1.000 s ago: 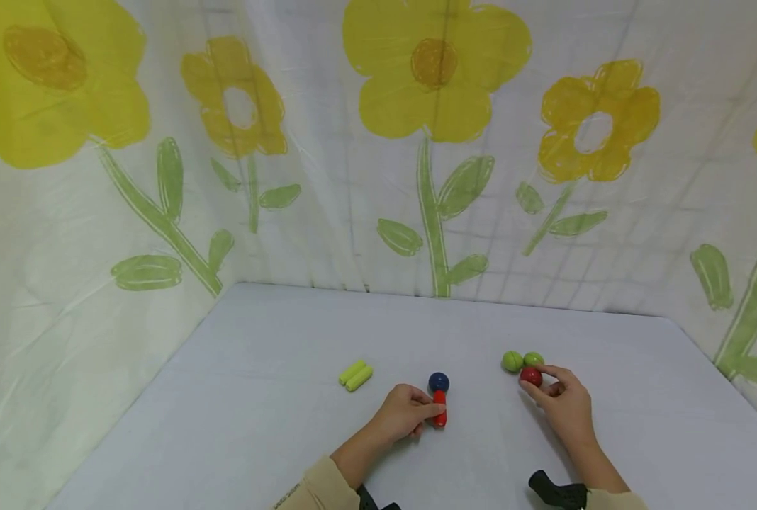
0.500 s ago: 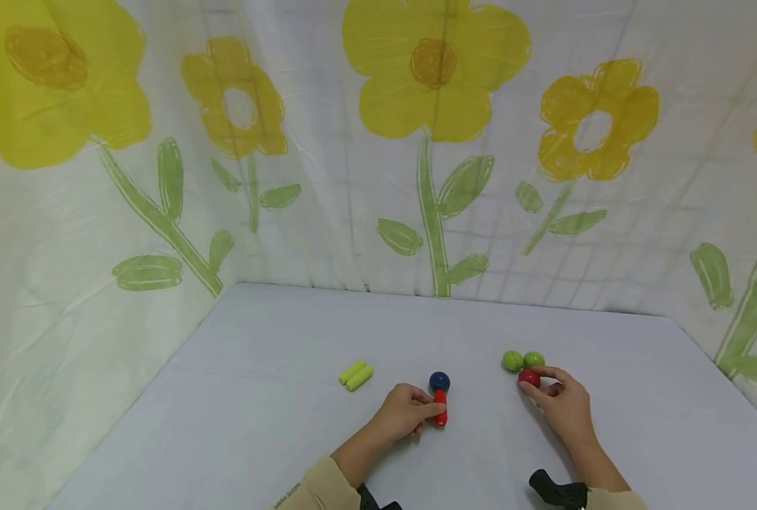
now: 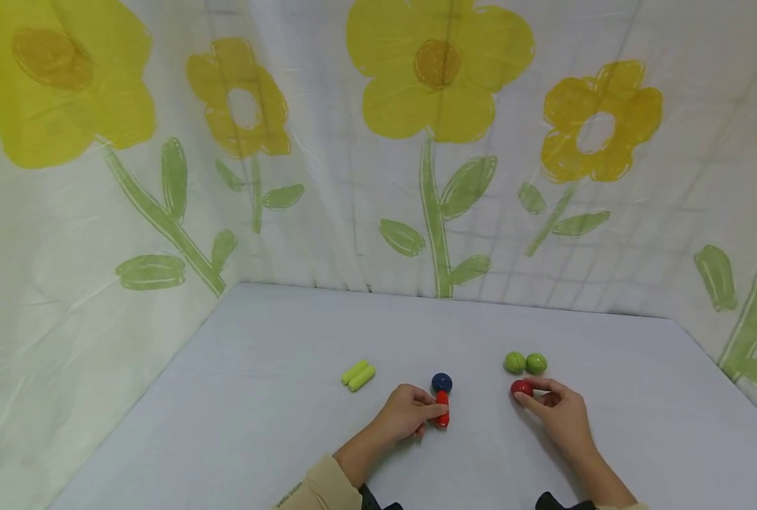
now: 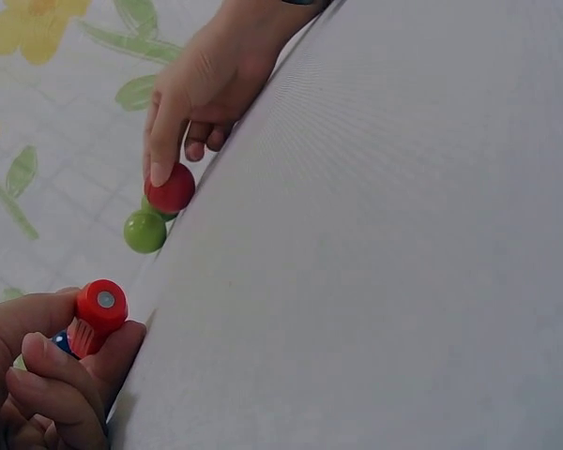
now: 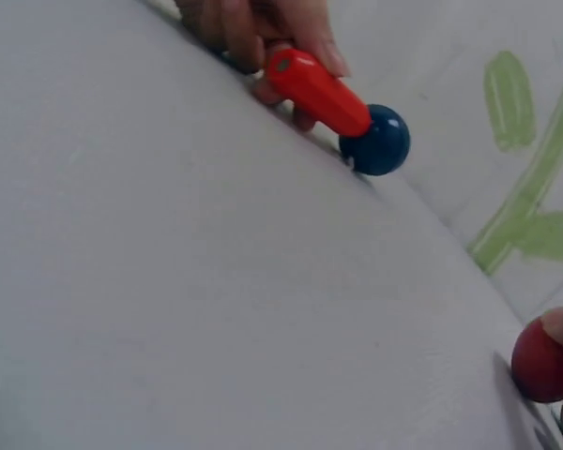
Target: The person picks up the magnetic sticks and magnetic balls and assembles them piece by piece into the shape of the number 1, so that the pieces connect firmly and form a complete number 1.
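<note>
From the left, a white sheet [image 3: 321, 234] painted with yellow flowers hangs behind the pale surface [image 3: 225, 397], spanning its whole width. Two short yellow-green sticks [image 3: 358, 375] lie side by side on the surface. Nearer the camera, a beige sleeve [image 3: 321, 485] bears a line of dark lettering, too small to read, above a black strap [image 3: 372, 500]. From it reaches the left hand [image 3: 404, 412], pinching a red stick [image 5: 319, 91] between thumb and fingers; in the left wrist view, the stick's near end shows a small grey disc. The stick's far end meets a glossy dark-blue ball [image 3: 441, 383]; whether the two are fastened I cannot tell. Well to the right, two green balls [image 3: 525, 363] sit next to each other, the left one marked with a thin line. Just in front, apart from them, is a red ball [image 3: 522, 388], gripped between the thumb and fingertips of the right hand [image 3: 562, 416].
</note>
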`<state>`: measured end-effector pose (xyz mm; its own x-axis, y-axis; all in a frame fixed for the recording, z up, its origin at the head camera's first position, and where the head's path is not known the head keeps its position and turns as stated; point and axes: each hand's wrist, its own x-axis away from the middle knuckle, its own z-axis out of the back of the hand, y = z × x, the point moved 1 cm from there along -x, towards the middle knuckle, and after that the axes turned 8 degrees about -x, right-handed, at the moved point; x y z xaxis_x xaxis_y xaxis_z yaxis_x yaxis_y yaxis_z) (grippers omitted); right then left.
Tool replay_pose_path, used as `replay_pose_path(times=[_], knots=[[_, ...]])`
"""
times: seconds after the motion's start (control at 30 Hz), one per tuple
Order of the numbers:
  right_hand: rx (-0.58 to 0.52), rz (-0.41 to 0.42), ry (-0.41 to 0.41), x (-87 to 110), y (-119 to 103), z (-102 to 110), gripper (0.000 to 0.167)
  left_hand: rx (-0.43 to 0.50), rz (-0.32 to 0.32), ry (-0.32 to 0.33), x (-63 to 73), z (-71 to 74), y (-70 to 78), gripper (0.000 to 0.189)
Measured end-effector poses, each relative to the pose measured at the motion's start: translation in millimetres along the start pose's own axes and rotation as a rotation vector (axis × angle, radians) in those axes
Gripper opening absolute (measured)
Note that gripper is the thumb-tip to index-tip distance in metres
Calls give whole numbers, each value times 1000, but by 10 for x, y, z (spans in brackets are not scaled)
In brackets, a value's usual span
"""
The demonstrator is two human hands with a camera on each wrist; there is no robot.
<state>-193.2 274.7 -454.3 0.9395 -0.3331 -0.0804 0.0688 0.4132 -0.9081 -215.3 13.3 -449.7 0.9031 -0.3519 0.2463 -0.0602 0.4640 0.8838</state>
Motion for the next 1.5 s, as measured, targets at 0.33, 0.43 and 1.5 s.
replay_pose_path(times=[0.33, 0.43, 1.5], knots=[[-9, -21, -129, 173, -106, -144, 41, 0, 14, 3, 3, -4, -5, 22], [-13, -19, -152, 206, -128, -175, 40, 0, 23, 1, 7, -7, -10, 23], [-143, 166, -461, 447, -216, -439, 31, 27, -15, 17, -2, -7, -9, 20]])
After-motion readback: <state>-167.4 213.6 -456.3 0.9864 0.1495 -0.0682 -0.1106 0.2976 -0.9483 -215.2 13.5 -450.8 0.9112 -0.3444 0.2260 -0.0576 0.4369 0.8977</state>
